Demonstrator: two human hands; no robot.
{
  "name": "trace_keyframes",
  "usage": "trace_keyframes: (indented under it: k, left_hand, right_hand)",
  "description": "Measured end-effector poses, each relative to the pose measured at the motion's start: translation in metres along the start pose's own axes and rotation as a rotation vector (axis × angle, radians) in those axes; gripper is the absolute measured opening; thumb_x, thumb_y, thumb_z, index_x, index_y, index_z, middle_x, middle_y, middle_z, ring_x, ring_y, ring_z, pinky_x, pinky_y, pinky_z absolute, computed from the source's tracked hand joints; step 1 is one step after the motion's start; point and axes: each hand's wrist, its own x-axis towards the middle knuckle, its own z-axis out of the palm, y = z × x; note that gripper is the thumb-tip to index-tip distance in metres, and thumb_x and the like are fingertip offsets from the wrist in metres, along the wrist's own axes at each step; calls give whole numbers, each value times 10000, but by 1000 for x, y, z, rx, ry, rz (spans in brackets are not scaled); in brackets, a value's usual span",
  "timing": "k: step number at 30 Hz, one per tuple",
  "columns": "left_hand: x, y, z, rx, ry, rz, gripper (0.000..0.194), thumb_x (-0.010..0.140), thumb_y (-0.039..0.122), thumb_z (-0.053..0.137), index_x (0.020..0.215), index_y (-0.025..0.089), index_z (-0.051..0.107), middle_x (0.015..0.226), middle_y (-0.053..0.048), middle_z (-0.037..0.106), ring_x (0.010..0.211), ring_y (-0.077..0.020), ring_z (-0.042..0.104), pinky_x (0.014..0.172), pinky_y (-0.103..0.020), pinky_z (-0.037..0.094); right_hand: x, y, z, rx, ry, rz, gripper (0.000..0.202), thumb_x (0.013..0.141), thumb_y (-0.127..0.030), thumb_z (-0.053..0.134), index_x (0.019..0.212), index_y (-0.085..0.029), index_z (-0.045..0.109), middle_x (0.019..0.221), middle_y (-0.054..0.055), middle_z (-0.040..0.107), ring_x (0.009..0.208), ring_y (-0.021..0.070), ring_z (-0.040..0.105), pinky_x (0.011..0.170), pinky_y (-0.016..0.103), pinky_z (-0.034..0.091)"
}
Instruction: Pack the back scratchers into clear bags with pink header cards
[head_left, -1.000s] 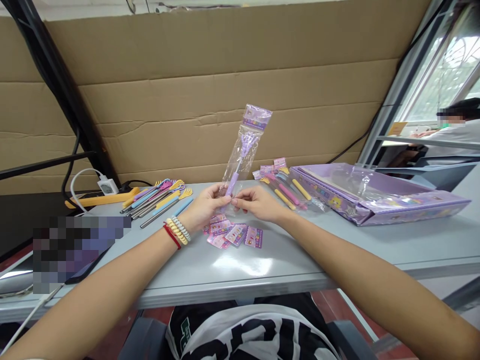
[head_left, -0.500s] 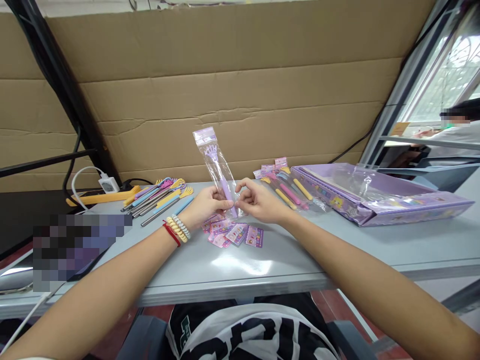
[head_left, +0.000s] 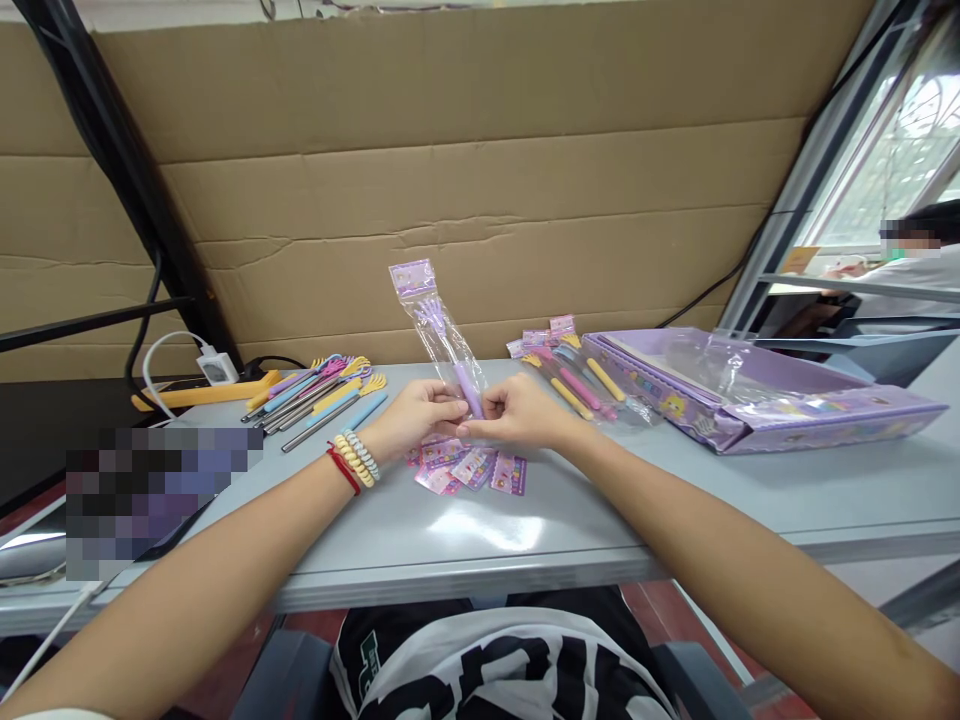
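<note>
A purple back scratcher (head_left: 466, 384) with a small hand-shaped head stands tilted inside a clear plastic bag (head_left: 448, 335) with a printed card at its top. My left hand (head_left: 426, 415) pinches the bag's lower left side, thumb on top. On the lower right side, my right hand (head_left: 517, 412) is closed on the same bag near the handle's end. Just below both hands, several small pink and purple printed cards (head_left: 474, 467) lie on the table. The bag's bottom edge is partly hidden by my fingers.
Loose back scratchers (head_left: 330, 395) in several colours lie to the left. Bagged ones (head_left: 574, 385) lie right of my hands, beside an open purple box (head_left: 697, 410). A white charger (head_left: 217, 367) sits back left. Cardboard (head_left: 465, 180) stands behind; a person (head_left: 915, 270) sits far right.
My right hand has moved in closer and taken hold of the bag's lower end. The bagged back scratcher has shifted slightly right and down.
</note>
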Motion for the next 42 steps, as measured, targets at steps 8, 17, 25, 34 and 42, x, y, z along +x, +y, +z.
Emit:
trace_keyframes:
  k: [8,17,25,34,42]
  left_hand:
    - [-2,1,0,-144,-75,-45,285,766,122,638,1050,118,619,895,-100,726,766,-166,691,762,-312,541]
    - [-5,6,-6,-62,-118,-11,484,780,232,671,1242,131,567,1131,-161,677,958,-238,669,861,-381,486]
    - [-3,9,-13,73,80,-2,377,781,231,654,1125,91,588,1080,-179,685,861,-218,675,734,-348,506]
    - [3,10,-28,308,200,18,378,736,283,660,1065,105,605,932,-110,699,757,-174,650,700,-326,487]
    - [5,7,-35,552,215,24,416,755,333,593,1109,114,596,906,-90,704,750,-171,641,691,-317,488]
  right_hand:
    - [-1,-1,0,-249,-30,-30,401,638,-471,645,509,-189,390,455,-52,353,477,78,285,499,260,172]
    - [-3,2,-13,-132,-24,-104,284,672,-294,480,501,-192,278,496,-58,217,488,64,213,495,256,156]
    - [-4,26,-46,-187,170,44,226,632,-271,442,466,-193,312,474,-35,278,474,79,286,490,254,216]
    - [-19,83,-103,-658,188,674,211,699,-347,544,554,-194,529,624,87,607,594,192,541,509,288,331]
    - [-16,104,-96,-678,2,909,263,629,-299,654,857,-173,695,925,136,681,830,269,633,604,320,443]
